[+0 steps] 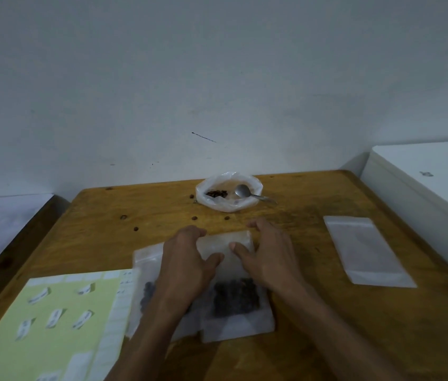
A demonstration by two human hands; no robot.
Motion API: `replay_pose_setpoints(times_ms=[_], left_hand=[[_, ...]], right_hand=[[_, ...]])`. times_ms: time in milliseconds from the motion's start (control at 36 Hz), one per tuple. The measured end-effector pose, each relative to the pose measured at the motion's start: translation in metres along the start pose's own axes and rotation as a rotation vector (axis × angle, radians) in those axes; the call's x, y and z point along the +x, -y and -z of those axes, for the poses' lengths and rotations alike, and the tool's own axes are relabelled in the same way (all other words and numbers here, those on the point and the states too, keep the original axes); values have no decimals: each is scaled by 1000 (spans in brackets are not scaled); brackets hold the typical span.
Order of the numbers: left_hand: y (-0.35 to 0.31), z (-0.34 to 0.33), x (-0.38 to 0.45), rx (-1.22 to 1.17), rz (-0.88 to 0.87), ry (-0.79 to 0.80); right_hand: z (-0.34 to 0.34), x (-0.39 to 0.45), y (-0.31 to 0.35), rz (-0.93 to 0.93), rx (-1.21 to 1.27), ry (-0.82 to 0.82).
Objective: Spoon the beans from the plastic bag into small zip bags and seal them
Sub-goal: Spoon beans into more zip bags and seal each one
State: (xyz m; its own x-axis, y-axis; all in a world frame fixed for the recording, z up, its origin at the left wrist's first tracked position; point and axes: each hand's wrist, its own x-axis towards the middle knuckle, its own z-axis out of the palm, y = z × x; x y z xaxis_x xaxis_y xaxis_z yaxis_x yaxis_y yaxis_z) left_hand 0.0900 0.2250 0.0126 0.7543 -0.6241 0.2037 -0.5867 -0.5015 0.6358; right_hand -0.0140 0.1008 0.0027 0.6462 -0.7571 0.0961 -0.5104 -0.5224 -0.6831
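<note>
Both hands, left hand [187,259] and right hand [268,251], fingers pinching top of bean-filled zip bag [235,298], near worktop [313,312] front edge

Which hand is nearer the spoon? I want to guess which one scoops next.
Right. The right hand lies just below the spoon, on the zip bag. The left hand holds the same bag's top, farther left of the spoon.

Dark beans [235,296] fill a clear zip bag [238,323] on the honey-brown wooden table [313,213], beside a pale green sheet [60,320].
</note>
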Motion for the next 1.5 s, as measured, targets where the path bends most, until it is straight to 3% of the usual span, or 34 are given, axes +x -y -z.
replay_pose_setpoints(times_ms=[167, 361, 528, 750, 861, 972, 1139, 1306, 1417, 1500], left_hand=[[-36, -3, 6, 12, -85, 14], [-105, -49, 15, -59, -204, 166], [-152, -115, 32, 25, -155, 385], [-160, -173, 54, 323, -167, 429], [-156, -180, 61, 315, -155, 451], [-156, -182, 61, 296, -165, 439], [-157, -176, 57, 288, -240, 459], [-148, -168, 52, 281, -267, 448], [-141, -158, 50, 150, -204, 440], [-142, -140, 46, -207, -72, 381]], right_hand=[[40, 2, -10, -68, 97, -135], [98, 16, -74, -254, -20, -339], [131, 29, -133, -497, -209, -264], [133, 36, -151, -563, -193, -192], [136, 42, -150, -606, -182, -186], [138, 44, -150, -590, -168, -145], [143, 51, -154, -507, -253, 52], [146, 50, -149, -446, -279, 113], [145, 43, -138, -319, -2, -34], [148, 38, -125, -201, 208, -32]])
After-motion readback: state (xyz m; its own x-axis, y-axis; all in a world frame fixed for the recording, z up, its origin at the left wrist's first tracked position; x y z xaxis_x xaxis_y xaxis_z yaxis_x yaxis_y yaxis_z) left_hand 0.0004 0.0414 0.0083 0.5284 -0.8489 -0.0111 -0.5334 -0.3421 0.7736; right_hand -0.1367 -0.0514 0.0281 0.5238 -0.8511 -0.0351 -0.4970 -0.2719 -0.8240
